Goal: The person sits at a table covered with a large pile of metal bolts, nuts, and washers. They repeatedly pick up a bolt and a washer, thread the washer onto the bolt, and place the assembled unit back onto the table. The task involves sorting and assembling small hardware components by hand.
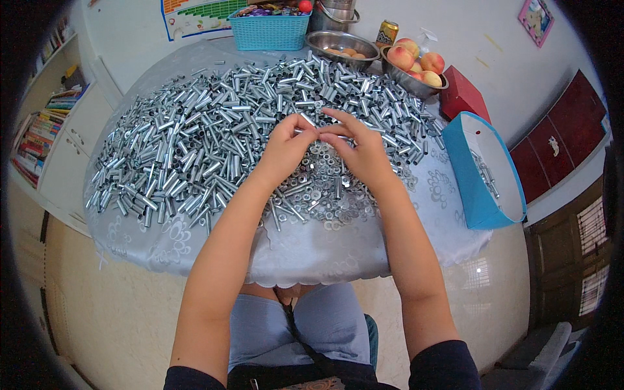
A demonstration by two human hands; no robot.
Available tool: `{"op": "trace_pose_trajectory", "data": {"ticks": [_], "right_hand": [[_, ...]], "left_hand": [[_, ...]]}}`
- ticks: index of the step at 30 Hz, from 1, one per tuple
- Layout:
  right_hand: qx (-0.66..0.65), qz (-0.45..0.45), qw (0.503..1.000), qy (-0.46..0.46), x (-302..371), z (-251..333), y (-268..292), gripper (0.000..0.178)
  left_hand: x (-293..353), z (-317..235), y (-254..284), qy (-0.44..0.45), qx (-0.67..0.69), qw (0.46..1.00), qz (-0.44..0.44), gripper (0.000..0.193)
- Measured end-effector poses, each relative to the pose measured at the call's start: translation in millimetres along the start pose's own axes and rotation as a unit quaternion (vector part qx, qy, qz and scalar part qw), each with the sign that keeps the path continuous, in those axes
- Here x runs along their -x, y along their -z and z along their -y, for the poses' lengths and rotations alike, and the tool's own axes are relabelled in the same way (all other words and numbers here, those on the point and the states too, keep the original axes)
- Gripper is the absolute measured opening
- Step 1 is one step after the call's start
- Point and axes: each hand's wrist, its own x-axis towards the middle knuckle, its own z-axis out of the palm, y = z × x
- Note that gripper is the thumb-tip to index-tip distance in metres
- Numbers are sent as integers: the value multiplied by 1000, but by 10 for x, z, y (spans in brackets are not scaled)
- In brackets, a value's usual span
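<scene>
Both my hands meet over the middle of a large heap of parts. The fingers of my left hand (286,144) are closed in a pinch around what looks like a short silver metal tube, mostly hidden by the fingers. Against its fingertips, my right hand (364,151) pinches with thumb and index finger; what it holds there is too small to make out. Shiny metal tubes (188,146) spread widely to the left, behind and right. Below my hands lies a pile of flat washers (331,201), with a few thin bolts (283,207) beside it.
A blue fabric bin (458,172) holding several metal pieces stands at the table's right. Behind are a bowl of peaches (419,83), a steel bowl (318,44) of eggs, a can (387,32), a turquoise basket (270,34) and a red box (465,96). A silvery cloth (312,257) covers the table.
</scene>
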Motion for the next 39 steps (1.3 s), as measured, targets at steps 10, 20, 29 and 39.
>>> {"op": "trace_pose_trajectory", "data": {"ticks": [10, 20, 29, 39], "right_hand": [[44, -111, 992, 34, -35, -13, 0, 17], [25, -168, 985, 13, -31, -39, -65, 12], [-39, -147, 988, -4, -28, -35, -120, 10], [-184, -11, 982, -33, 36, 111, -228, 33]], "left_hand": [[89, -213, -149, 203, 359, 908, 70, 12], [109, -238, -205, 159, 328, 929, 68, 12], [86, -170, -194, 161, 472, 861, 104, 15], [143, -209, -307, 195, 207, 954, 97, 38]]}}
